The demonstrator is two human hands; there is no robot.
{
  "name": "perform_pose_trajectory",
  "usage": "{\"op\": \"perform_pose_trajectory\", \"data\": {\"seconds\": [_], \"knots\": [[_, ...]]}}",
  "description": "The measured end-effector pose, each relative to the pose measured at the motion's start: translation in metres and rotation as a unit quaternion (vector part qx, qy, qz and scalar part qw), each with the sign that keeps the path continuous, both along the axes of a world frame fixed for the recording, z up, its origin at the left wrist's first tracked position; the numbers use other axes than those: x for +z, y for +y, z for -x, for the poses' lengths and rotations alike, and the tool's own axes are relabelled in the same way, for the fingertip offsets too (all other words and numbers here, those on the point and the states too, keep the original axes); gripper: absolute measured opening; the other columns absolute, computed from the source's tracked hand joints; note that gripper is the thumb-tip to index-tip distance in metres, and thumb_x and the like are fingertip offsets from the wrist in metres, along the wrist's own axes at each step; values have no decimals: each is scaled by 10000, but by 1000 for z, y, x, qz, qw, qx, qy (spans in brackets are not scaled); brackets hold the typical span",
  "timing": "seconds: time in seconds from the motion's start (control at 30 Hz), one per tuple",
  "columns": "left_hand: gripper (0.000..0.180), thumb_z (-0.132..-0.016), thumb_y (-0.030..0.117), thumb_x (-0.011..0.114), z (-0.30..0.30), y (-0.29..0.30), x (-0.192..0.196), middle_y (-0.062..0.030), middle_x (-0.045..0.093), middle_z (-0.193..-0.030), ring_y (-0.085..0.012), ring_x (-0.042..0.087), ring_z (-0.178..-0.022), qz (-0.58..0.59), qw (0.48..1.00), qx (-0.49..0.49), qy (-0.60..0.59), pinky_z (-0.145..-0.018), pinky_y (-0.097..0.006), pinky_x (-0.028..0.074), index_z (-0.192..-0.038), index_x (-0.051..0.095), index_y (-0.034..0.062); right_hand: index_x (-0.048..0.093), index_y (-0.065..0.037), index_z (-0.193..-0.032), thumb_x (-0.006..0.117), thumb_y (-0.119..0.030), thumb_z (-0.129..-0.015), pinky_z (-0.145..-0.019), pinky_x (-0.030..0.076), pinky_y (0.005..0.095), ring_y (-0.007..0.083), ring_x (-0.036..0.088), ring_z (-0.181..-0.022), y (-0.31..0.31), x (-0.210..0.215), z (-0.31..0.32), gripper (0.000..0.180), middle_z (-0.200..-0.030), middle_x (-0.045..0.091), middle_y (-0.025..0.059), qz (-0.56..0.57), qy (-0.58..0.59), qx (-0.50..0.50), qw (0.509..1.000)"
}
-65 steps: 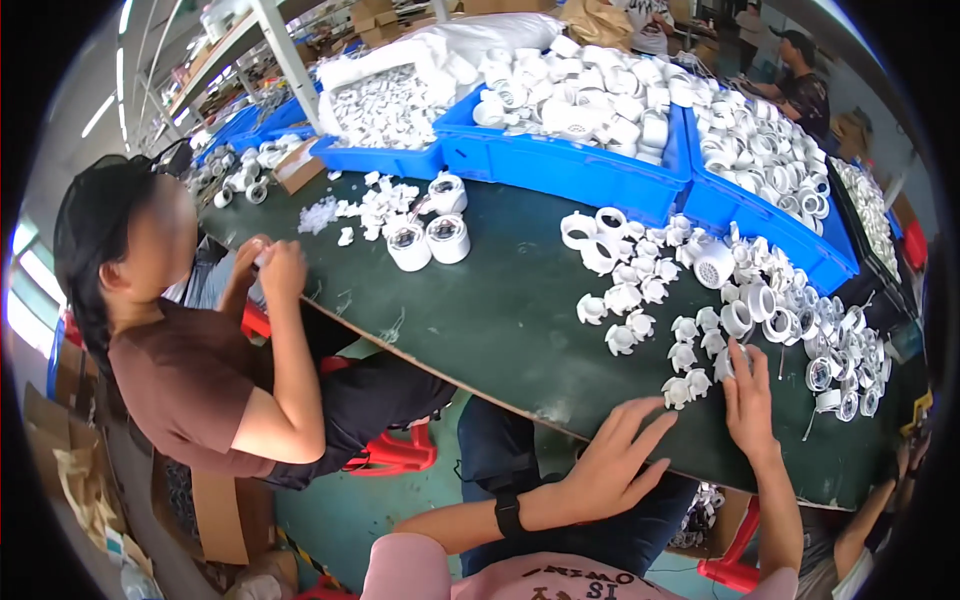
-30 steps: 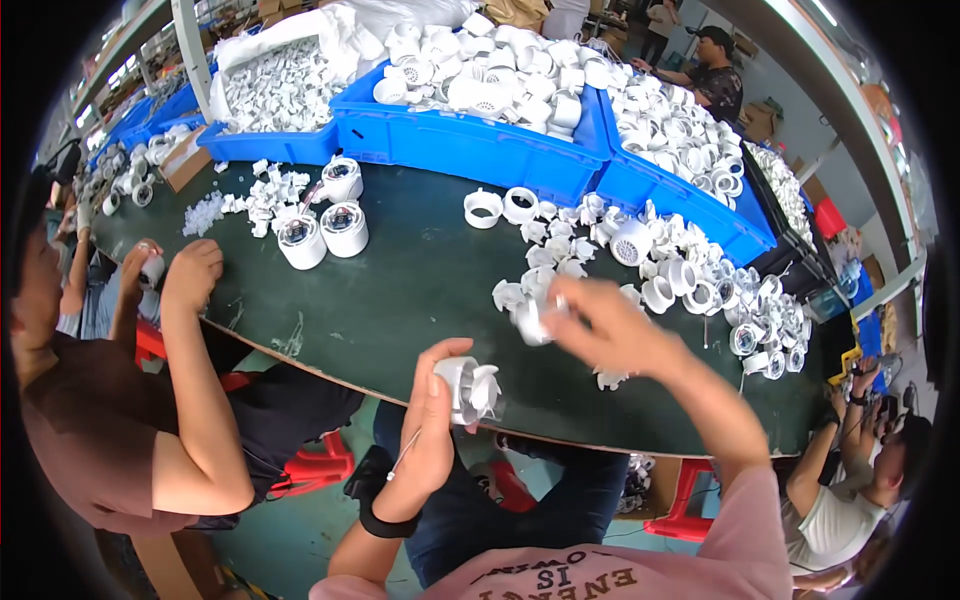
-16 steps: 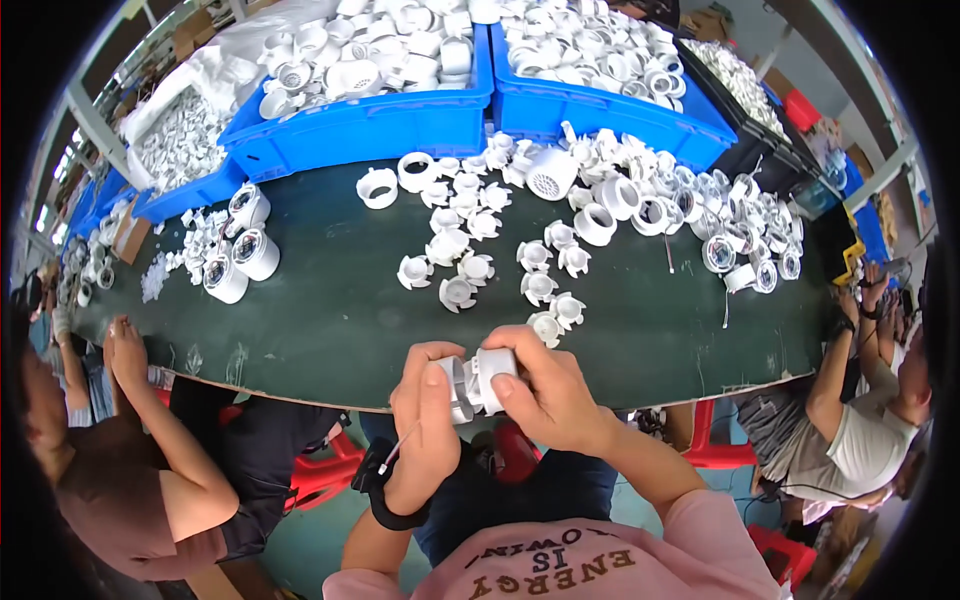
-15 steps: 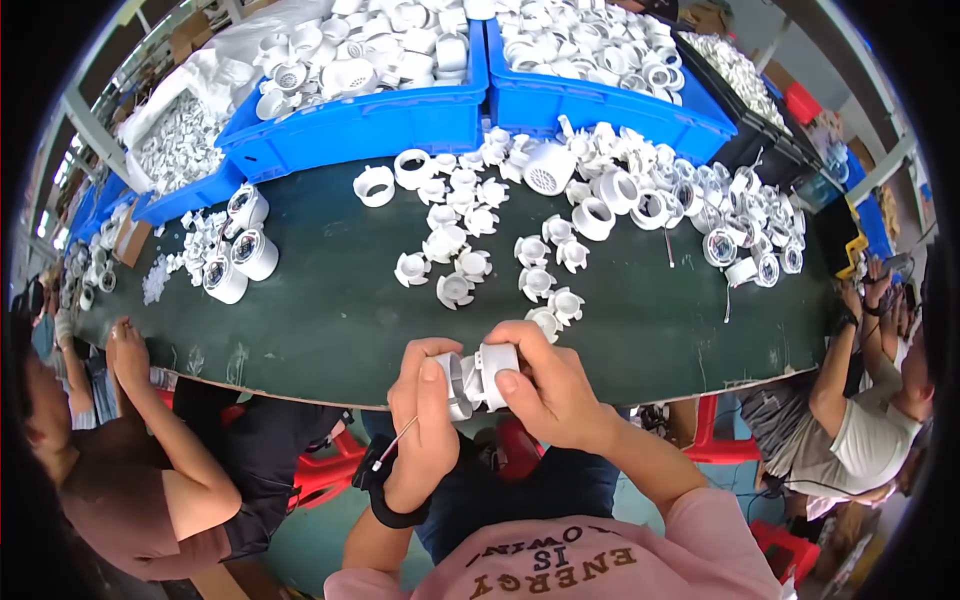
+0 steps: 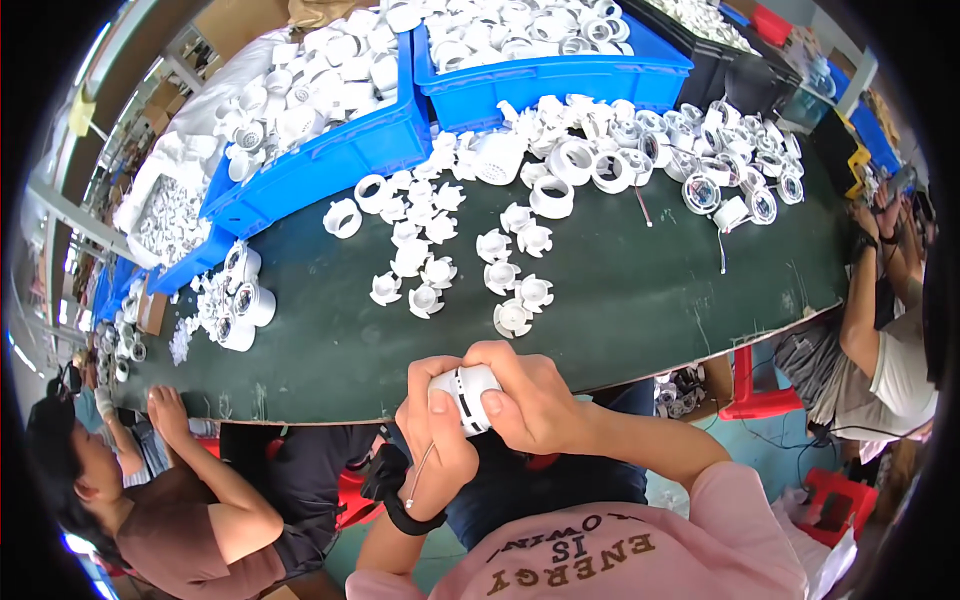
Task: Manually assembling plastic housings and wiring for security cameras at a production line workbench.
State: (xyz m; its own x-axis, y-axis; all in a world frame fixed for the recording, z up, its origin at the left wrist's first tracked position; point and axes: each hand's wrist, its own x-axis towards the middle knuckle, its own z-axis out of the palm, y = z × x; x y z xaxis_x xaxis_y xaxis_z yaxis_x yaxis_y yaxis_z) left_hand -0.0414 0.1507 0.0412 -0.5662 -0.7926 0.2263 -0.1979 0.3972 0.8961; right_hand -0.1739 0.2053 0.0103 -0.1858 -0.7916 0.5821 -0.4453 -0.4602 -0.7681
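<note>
Between both hands, just off the table's front edge, is a round white plastic housing [image 5: 467,394] with dark slots along its seam. Closed round its left part is my left hand [image 5: 432,432], thumb laid on the near side. A thin cable [image 5: 420,474] with a small white connector hangs down past that palm. My right hand [image 5: 535,402] grips the other part, its thumb and fingers pressing from the right. Beyond the hands, several white clawed plastic rings [image 5: 513,318] lie loose on the dark green table [image 5: 620,320]. The housing's underside is hidden.
Blue bins [image 5: 330,165] heaped with white parts line the back, beside a black crate [image 5: 735,80]. Finished-looking round units with cables [image 5: 702,193] lie at right, others [image 5: 254,304] at left. Co-workers sit on either side; a red stool [image 5: 832,505] stands at lower right.
The two white pieces, apart at a slant before, now sit together as one housing with a narrow seam. My hands have closed in on it, and the whole view has turned slightly.
</note>
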Motion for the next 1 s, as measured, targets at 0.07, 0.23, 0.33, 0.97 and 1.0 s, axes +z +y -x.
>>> {"op": "perform_pose_trajectory", "data": {"seconds": [0.07,0.23,0.33,0.97,1.0], "knots": [[509,-986,376,271,5,0,-6,-145,624,-983,-183,583,-844,21,999,-3,31,-739,-286,443,-1047,535,-55,452,30,-1118,420,-201,-939,-525,453,388,305,566,-556,-2,-2,-2,294,-709,568,144,26,-14,9,1000],[479,-972,332,288,12,-1,-4,-260,585,-1181,-334,632,-991,66,995,-46,59,-854,-382,487,-1167,484,-59,439,31,-1132,444,-197,-927,-533,458,394,326,576,-571,4,2,-2,308,-719,577,156,42,-3,-9,999],[454,-979,306,291,16,-9,-7,-236,602,-1141,-309,634,-957,86,990,-30,111,-833,-369,482,-1176,488,-53,414,23,-1168,466,-167,-918,-546,465,402,354,581,-588,-4,1,3,318,-758,591,165,30,-19,-4,999],[743,-678,499,744,221,-169,-20,-254,491,-1256,-408,441,-1172,296,906,108,-284,-981,-480,366,-1160,582,-43,316,-56,-1281,600,-52,-847,-596,468,250,114,554,-704,69,-18,94,518,-956,559,93,-57,-341,-157,925],[733,-658,495,750,227,-171,-23,-242,488,-1267,-401,428,-1189,258,903,90,-332,-988,-480,357,-1161,597,-17,324,-49,-1287,590,-40,-850,-605,468,250,113,554,-726,70,-17,97,512,-976,553,96,-64,-328,-148,931]]}}
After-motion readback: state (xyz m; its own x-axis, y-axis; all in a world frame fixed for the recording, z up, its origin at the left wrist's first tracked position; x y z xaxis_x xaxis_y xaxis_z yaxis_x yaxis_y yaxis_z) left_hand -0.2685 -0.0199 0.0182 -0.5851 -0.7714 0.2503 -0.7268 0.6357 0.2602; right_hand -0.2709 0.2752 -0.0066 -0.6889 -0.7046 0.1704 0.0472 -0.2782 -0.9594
